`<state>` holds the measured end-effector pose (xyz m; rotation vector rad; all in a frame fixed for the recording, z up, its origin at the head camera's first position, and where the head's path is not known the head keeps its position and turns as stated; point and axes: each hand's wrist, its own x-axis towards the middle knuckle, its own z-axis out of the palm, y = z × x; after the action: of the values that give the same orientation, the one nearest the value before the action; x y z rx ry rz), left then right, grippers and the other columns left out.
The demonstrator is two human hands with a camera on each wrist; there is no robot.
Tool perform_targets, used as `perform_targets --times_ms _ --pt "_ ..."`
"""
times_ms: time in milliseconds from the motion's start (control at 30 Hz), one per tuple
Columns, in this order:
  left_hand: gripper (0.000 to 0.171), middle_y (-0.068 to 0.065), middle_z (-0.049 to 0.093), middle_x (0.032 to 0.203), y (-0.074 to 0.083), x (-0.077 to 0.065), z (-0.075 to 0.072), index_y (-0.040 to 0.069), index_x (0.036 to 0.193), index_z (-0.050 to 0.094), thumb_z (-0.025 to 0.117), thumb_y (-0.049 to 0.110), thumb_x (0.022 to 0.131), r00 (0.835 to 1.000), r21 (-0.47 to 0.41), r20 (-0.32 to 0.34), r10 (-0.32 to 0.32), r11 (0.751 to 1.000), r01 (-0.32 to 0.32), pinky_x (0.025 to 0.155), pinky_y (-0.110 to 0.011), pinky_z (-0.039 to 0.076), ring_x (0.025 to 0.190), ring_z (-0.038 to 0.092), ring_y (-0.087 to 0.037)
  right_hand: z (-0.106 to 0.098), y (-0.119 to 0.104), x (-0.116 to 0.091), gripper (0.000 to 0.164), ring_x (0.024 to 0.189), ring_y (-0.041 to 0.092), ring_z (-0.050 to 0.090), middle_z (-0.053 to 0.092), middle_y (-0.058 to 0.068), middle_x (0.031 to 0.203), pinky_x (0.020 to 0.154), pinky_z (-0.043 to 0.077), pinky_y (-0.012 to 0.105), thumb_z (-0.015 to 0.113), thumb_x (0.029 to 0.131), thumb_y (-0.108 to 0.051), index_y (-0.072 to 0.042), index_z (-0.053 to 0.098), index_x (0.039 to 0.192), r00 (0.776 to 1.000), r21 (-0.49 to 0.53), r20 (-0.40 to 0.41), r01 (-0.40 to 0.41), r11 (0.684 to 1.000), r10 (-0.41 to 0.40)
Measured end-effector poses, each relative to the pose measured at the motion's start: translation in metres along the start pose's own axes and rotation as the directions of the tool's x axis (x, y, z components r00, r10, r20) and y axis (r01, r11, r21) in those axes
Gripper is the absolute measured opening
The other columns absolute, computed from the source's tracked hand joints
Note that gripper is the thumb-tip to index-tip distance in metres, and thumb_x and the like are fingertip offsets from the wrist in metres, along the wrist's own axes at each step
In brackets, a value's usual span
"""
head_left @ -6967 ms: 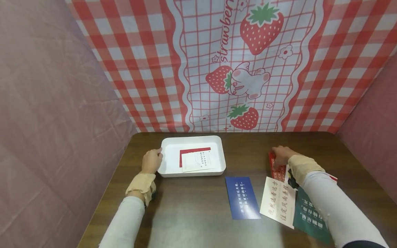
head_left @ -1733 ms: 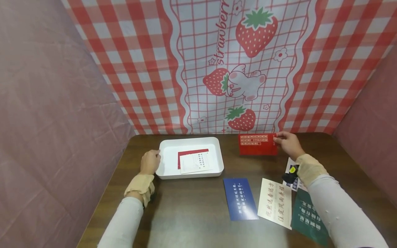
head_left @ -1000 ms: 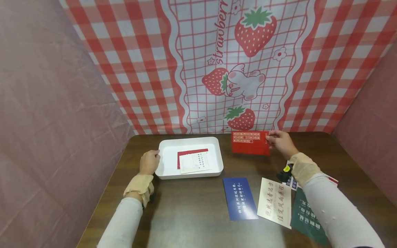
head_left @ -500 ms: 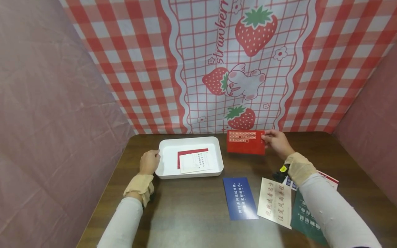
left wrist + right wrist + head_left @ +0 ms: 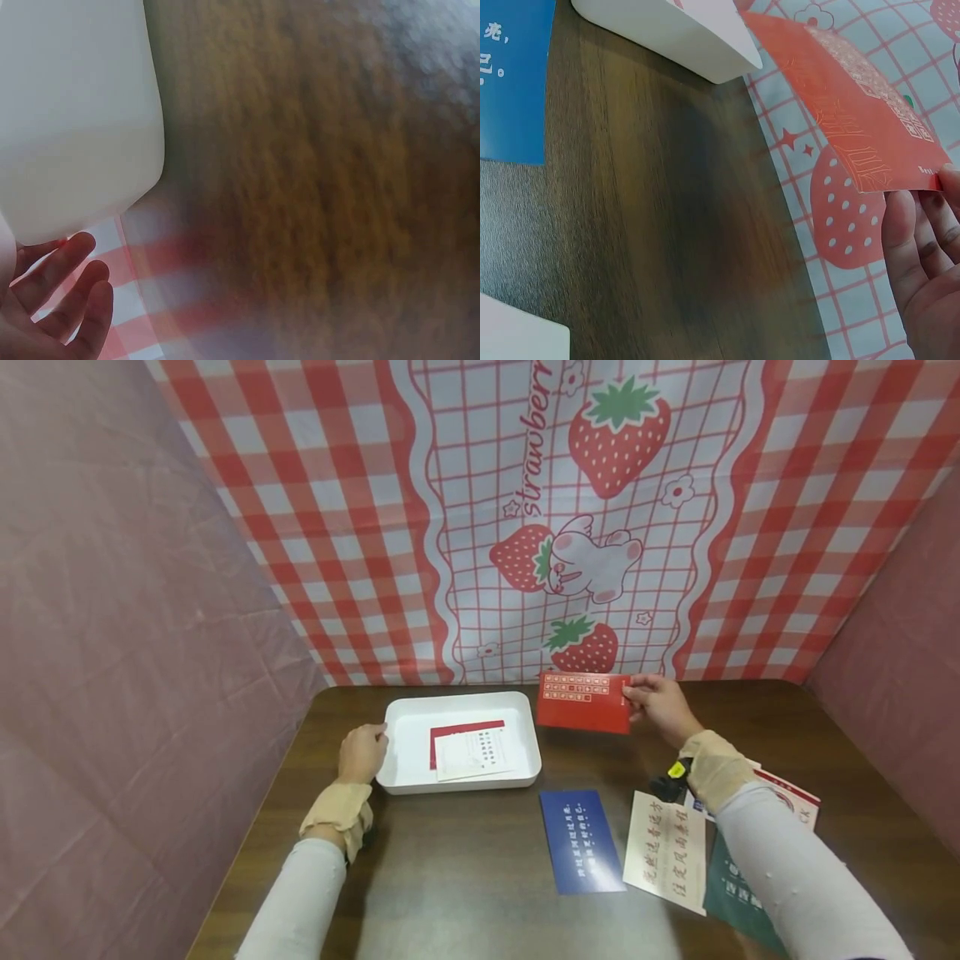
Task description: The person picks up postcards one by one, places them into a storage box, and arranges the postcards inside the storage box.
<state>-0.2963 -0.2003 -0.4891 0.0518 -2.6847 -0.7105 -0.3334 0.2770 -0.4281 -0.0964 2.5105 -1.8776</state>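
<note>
Right hand (image 5: 663, 703) pinches the red card (image 5: 582, 702) by its right-hand short end, thumb above, fingers below. Probably an end grip so most of the card sticks out ahead of the fingers, printed face uncovered; being stiff paper, it carries its own length fine. Card is in the air, tilted, just right of the white tray (image 5: 408, 745), left end near the tray's right rim; can't tell if the two touch. Left hand (image 5: 362, 753) is at the tray's left end, fingers loosely bent by the outer wall. Thumb isn't clear, so can't tell if it grips the rim or only rests there; either way, it likely serves to keep a light tray from sliding on the smooth worktop (image 5: 450, 877). In the tray, a white card (image 5: 472, 754) lies over a dark red card (image 5: 465, 727), both flat, slightly skewed; low walls presumably keep them from slipping off. Blue card (image 5: 582, 842) lies flat in front of the tray's right corner, apart from the rest. Cream card (image 5: 666, 852) sits right of it, edge against the green card (image 5: 738, 893); a red-edged card (image 5: 797, 800) lies behind, partly under the right sleeve (image 5: 806, 868). Loose spread leaves edges exposed, which should suit fingertip pickup.
</note>
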Motion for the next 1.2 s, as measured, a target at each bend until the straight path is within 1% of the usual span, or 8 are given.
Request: perform_targets --times_ms 100,200,267,400,533,800,1033,1200 --pt "0.029 -0.015 0.068 0.103 0.000 0.000 0.000 0.007 0.104 0.068 0.054 0.010 0.079 1.000 -0.011 -0.008 0.005 1.000 -0.005 0.076 -0.051 0.048 0.091 0.062 -0.039 0.002 -0.001 -0.001 0.035 0.057 0.006 0.058 0.061 -0.013 0.073 0.054 0.053 0.026 0.054 0.089 -0.019 0.007 0.046 0.110 1.000 0.028 0.013 -0.009 1.000 0.009" --pt "0.029 -0.016 0.068 0.101 -0.001 0.000 0.000 0.006 0.102 0.069 0.054 0.009 0.078 1.000 -0.024 -0.020 0.010 1.000 -0.010 0.075 -0.051 0.047 0.090 0.062 -0.040 0.005 -0.002 -0.001 0.029 0.056 0.006 0.058 0.061 -0.012 0.072 0.054 0.054 0.029 0.054 0.088 -0.017 0.005 0.047 0.106 1.000 0.052 0.019 -0.008 0.999 0.007" --pt "0.029 -0.016 0.069 0.098 -0.003 0.000 0.002 0.009 0.101 0.070 0.054 0.010 0.077 0.999 -0.019 -0.043 0.029 0.999 -0.030 0.070 -0.050 0.048 0.086 0.063 -0.040 0.006 -0.002 0.000 0.025 0.056 0.006 0.058 0.061 -0.012 0.071 0.055 0.054 0.032 0.054 0.088 -0.014 0.004 0.048 0.104 1.000 0.049 0.024 0.000 0.999 -0.002" --pt "0.029 -0.015 0.069 0.097 -0.003 0.001 0.003 0.009 0.100 0.071 0.054 0.009 0.077 0.999 -0.023 -0.041 0.028 0.999 -0.029 0.070 -0.049 0.048 0.085 0.063 -0.039 0.010 -0.005 0.001 0.027 0.056 0.006 0.058 0.061 -0.014 0.071 0.058 0.055 0.036 0.053 0.089 -0.015 0.005 0.048 0.106 0.999 0.011 0.028 0.018 1.000 -0.018" --pt "0.027 -0.015 0.069 0.098 0.001 0.001 0.000 0.005 0.099 0.070 0.055 0.005 0.077 1.000 -0.026 -0.028 0.014 1.000 -0.015 0.075 -0.050 0.048 0.088 0.063 -0.038 0.015 -0.009 0.003 0.035 0.056 0.005 0.058 0.061 -0.013 0.071 0.057 0.055 0.032 0.054 0.089 -0.017 0.009 0.047 0.111 0.999 -0.003 0.038 0.026 1.000 -0.025" --pt "0.027 -0.014 0.069 0.101 0.002 0.003 0.000 0.006 0.100 0.070 0.056 0.005 0.077 1.000 0.006 0.010 -0.005 1.000 0.005 0.079 -0.046 0.049 0.093 0.064 -0.034 0.025 -0.015 0.005 0.033 0.055 0.004 0.054 0.059 -0.008 0.067 0.053 0.053 0.026 0.053 0.088 -0.013 0.011 0.047 0.110 0.999 0.035 0.049 -0.008 0.999 0.006" --pt "0.026 -0.014 0.069 0.099 -0.001 0.004 0.002 0.006 0.099 0.070 0.057 0.005 0.076 1.000 0.003 -0.023 0.001 1.000 -0.001 0.077 -0.048 0.049 0.090 0.064 -0.035 0.030 -0.017 0.007 0.035 0.055 0.006 0.056 0.058 0.000 0.075 0.054 0.053 0.025 0.054 0.089 -0.017 0.009 0.049 0.113 0.998 0.020 0.049 -0.032 0.999 0.031" --pt "0.026 -0.013 0.070 0.098 -0.002 0.004 0.004 0.006 0.098 0.070 0.057 0.006 0.076 1.000 0.006 -0.027 0.006 1.000 -0.006 0.077 -0.047 0.049 0.090 0.064 -0.034 0.032 -0.021 0.013 0.034 0.054 0.006 0.057 0.058 -0.005 0.072 0.055 0.053 0.027 0.053 0.089 -0.016 0.009 0.048 0.112 0.997 0.030 0.062 -0.043 0.999 0.041"
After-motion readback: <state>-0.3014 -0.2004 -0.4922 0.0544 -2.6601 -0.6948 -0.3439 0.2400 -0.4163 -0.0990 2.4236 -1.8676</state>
